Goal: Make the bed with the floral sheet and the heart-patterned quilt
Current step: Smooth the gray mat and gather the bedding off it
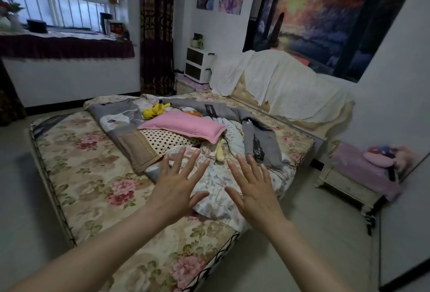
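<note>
The left hand and right hand hover released, fingers spread, above the floral sheet. At 12 o'clock, a pink pillow partly hides the crumpled grey quilt.

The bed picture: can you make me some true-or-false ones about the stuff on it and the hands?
1. The left hand and the right hand are spread open and hold nothing. True.
2. The yellow plush toy sits on the floor. False: it lies on the bed, behind the pink pillow.
3. The pink pillow lies partly on the polka-dot pillow. True.
4. The grey bedding is spread smooth over the whole bed. False: it is bunched in a heap, and the near left part of the bed is uncovered.
5. The headboard is bare. False: a white cloth is draped over it.
</note>
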